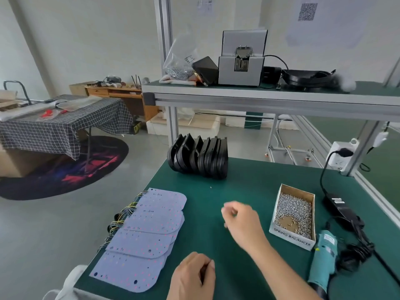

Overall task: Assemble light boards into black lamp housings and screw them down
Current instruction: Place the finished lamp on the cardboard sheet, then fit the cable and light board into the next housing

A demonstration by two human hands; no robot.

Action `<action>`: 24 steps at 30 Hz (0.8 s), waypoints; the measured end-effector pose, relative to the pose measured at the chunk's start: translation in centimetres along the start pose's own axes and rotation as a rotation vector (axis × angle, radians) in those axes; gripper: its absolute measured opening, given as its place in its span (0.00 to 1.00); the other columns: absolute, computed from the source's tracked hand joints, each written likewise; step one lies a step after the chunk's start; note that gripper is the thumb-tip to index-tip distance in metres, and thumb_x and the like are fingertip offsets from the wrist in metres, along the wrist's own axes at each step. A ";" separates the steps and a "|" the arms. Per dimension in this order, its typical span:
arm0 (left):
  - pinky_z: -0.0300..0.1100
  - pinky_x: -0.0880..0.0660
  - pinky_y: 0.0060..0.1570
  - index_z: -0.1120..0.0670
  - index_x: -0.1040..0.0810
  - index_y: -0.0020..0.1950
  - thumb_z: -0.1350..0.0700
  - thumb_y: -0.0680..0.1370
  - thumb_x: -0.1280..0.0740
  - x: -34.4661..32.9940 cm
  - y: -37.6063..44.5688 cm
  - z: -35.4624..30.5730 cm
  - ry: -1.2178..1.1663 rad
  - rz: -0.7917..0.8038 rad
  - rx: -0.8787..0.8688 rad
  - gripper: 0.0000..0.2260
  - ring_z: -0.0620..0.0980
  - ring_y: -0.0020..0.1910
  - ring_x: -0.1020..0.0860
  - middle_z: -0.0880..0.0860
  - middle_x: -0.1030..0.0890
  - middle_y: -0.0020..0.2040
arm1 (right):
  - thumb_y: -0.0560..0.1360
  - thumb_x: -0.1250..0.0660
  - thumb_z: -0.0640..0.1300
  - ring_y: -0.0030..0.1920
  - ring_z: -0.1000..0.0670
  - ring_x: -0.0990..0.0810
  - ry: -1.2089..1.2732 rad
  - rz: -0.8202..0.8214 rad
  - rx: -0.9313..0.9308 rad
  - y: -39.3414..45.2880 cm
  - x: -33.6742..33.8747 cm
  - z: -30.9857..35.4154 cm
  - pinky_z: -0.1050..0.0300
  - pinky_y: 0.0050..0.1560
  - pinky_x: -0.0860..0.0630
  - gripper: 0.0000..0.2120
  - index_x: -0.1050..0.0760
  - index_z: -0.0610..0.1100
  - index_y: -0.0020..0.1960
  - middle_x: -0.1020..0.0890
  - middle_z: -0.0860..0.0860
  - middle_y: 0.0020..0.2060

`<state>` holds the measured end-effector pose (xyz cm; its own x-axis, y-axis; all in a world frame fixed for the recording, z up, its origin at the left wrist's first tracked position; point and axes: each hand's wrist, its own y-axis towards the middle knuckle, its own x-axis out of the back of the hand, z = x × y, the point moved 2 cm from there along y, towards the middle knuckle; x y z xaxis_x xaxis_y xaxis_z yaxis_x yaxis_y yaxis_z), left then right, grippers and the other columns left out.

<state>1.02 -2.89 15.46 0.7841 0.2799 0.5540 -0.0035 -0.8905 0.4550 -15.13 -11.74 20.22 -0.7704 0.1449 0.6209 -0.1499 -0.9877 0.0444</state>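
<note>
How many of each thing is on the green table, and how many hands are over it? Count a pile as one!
Row of black lamp housings: 1
Pile of light boards: 1
Box of screws: 1
Electric screwdriver: 1
Black power brick: 1
Hands: 2, left hand and right hand
Total: 7

single head view, looks forward-down over green bench [249, 191], close.
</note>
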 end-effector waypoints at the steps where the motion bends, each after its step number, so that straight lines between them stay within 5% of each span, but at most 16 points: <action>1: 0.28 0.35 0.28 0.52 0.24 0.30 0.69 0.65 0.20 -0.1 0.0 0.1 0.002 -0.006 -0.004 0.17 0.36 0.26 0.38 0.42 0.32 0.29 | 0.82 0.35 0.48 0.46 0.48 0.15 0.015 -0.023 -0.001 2.0 0.1 0.7 0.50 0.54 0.20 0.12 0.18 0.43 0.59 0.14 0.50 0.43; 5: 0.25 0.38 0.27 0.51 0.27 0.28 0.66 0.65 0.21 -0.4 0.3 0.7 -0.008 -0.031 -0.025 0.17 0.36 0.25 0.39 0.42 0.34 0.28 | 0.84 0.37 0.48 0.59 0.42 0.18 0.077 -0.102 -0.013 9.3 -0.4 3.3 0.43 0.61 0.21 0.20 0.26 0.39 0.71 0.18 0.44 0.61; 8: 0.24 0.41 0.26 0.49 0.30 0.27 0.60 0.65 0.25 -0.7 0.6 0.7 -0.023 -0.062 -0.038 0.15 0.37 0.24 0.40 0.39 0.38 0.28 | 0.83 0.37 0.51 0.65 0.41 0.22 0.091 -0.139 -0.109 13.3 -1.0 4.1 0.48 0.57 0.23 0.26 0.33 0.40 0.77 0.25 0.43 0.71; 12: 0.26 0.42 0.26 0.50 0.30 0.25 0.60 0.63 0.25 -0.8 0.6 0.7 -0.014 -0.064 -0.033 0.14 0.36 0.24 0.42 0.43 0.36 0.25 | 0.82 0.36 0.50 0.57 0.39 0.16 0.174 -0.116 -0.214 16.2 -2.4 3.3 0.44 0.57 0.19 0.17 0.27 0.40 0.65 0.18 0.44 0.59; 14: 0.26 0.41 0.25 0.51 0.30 0.25 0.60 0.63 0.25 -0.8 0.6 0.9 -0.007 -0.057 -0.052 0.14 0.36 0.24 0.42 0.45 0.34 0.25 | 0.82 0.36 0.47 0.52 0.39 0.14 0.161 -0.123 -0.183 16.8 -2.9 2.9 0.48 0.48 0.20 0.09 0.29 0.43 0.47 0.20 0.45 0.46; 15: 0.26 0.40 0.25 0.51 0.30 0.25 0.60 0.63 0.26 -0.8 0.6 0.8 0.003 -0.058 -0.072 0.14 0.36 0.25 0.41 0.45 0.33 0.25 | 0.82 0.36 0.45 0.50 0.39 0.13 0.145 -0.138 -0.167 17.1 -3.0 2.7 0.50 0.43 0.24 0.13 0.35 0.45 0.41 0.23 0.45 0.41; 17: 0.27 0.39 0.25 0.51 0.30 0.24 0.59 0.64 0.26 -0.8 0.7 0.6 0.004 -0.081 -0.108 0.14 0.37 0.23 0.40 0.45 0.32 0.25 | 0.81 0.34 0.44 0.47 0.38 0.13 0.109 -0.178 -0.144 17.4 -2.8 2.3 0.52 0.39 0.29 0.17 0.40 0.46 0.39 0.26 0.45 0.38; 21: 0.34 0.34 0.21 0.51 0.29 0.24 0.56 0.68 0.29 -0.5 1.0 0.3 -0.007 -0.124 -0.102 0.14 0.39 0.21 0.40 0.46 0.32 0.24 | 0.82 0.34 0.44 0.38 0.48 0.12 0.106 -0.215 -0.076 16.8 -1.4 2.2 0.56 0.33 0.28 0.14 0.35 0.45 0.41 0.21 0.47 0.38; 24: 0.32 0.36 0.22 0.50 0.28 0.24 0.50 0.70 0.34 -0.4 1.0 0.0 -0.053 -0.116 -0.088 0.14 0.37 0.23 0.42 0.42 0.35 0.24 | 0.83 0.34 0.46 0.40 0.46 0.12 0.036 -0.251 0.015 14.8 0.6 2.1 0.49 0.38 0.22 0.16 0.35 0.42 0.40 0.19 0.44 0.39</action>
<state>0.75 -3.88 15.69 0.8143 0.3576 0.4573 0.0363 -0.8176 0.5747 -16.53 -26.36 22.89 -0.7318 0.3873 0.5607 -0.3302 -0.9213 0.2055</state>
